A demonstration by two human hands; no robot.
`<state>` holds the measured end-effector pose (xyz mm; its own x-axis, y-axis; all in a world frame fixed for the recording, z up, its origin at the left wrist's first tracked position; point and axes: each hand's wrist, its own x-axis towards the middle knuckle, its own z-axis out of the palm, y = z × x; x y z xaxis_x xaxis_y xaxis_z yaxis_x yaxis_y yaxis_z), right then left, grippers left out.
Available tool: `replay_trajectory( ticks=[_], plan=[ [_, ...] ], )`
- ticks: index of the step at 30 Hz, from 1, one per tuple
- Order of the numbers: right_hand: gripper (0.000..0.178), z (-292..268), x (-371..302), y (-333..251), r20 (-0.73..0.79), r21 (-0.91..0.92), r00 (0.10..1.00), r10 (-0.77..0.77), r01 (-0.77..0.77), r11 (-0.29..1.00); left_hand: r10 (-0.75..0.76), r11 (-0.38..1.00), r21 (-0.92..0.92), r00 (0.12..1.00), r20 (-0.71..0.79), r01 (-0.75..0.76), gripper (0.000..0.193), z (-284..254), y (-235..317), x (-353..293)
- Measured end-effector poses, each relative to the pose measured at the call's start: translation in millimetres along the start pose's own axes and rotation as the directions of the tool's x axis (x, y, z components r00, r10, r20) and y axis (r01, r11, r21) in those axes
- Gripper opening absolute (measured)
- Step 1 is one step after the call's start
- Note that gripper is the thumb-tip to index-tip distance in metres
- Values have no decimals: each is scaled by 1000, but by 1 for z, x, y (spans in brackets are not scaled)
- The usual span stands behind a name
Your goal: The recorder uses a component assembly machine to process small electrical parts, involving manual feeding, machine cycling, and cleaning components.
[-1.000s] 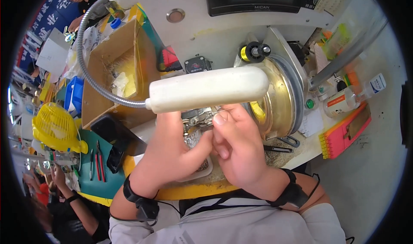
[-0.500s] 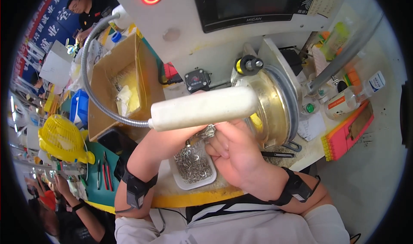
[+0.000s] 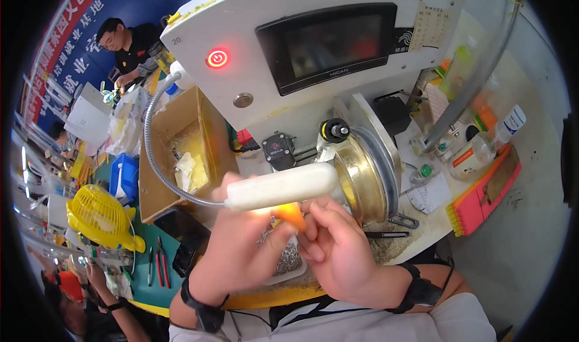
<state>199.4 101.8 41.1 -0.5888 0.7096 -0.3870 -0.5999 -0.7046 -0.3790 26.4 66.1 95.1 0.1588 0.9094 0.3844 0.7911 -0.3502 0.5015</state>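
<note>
Under a white tube lamp (image 3: 280,186), my two hands meet with their fingertips close together. My left hand (image 3: 241,251) is closed, thumb against forefinger, and the lamp lights its fingers orange. My right hand (image 3: 338,245) is closed too, thumb and fingertips pinched beside the left ones. Whatever lies between the fingers is too small or too covered to make out. Below the hands, partly hidden by them, stands a white plastic tub (image 3: 288,277) full of small silvery metal pieces.
A white machine with a dark screen (image 3: 329,46) and a brass-coloured drum (image 3: 360,185) stands ahead. To the left are a cardboard box (image 3: 163,173), a yellow fan (image 3: 99,218), a phone (image 3: 181,224) and red-handled pliers (image 3: 161,266). At right lies a pink brush (image 3: 485,191). Other people sit at left.
My left hand has come out from behind the lamp, its back now showing, and covers much of the tub. The shiny piece at my fingertips is hidden now. The view has tilted up.
</note>
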Motion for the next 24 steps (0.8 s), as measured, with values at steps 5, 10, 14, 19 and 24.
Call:
replay_trajectory(
  ticks=[5,10,14,19,24],
  plan=[
    [15,5,-2,-10,21,-56,994,111,-109,992,190,911,361,980,58,-198,24,8,25,-30],
    [9,-5,-1,2,38,27,996,85,-86,996,55,987,155,992,-114,-36,31,11,3,-22],
    [8,-7,3,6,-3,-16,999,47,-47,999,-27,1000,-19,978,-206,23,27,24,-26,4],
    [9,-9,16,12,9,-23,1000,13,-12,1000,-49,984,-168,998,48,57,22,20,-57,18],
    [10,-11,29,13,17,-31,1000,-20,20,999,-10,928,-366,985,173,74,21,23,-68,30]
  ],
)
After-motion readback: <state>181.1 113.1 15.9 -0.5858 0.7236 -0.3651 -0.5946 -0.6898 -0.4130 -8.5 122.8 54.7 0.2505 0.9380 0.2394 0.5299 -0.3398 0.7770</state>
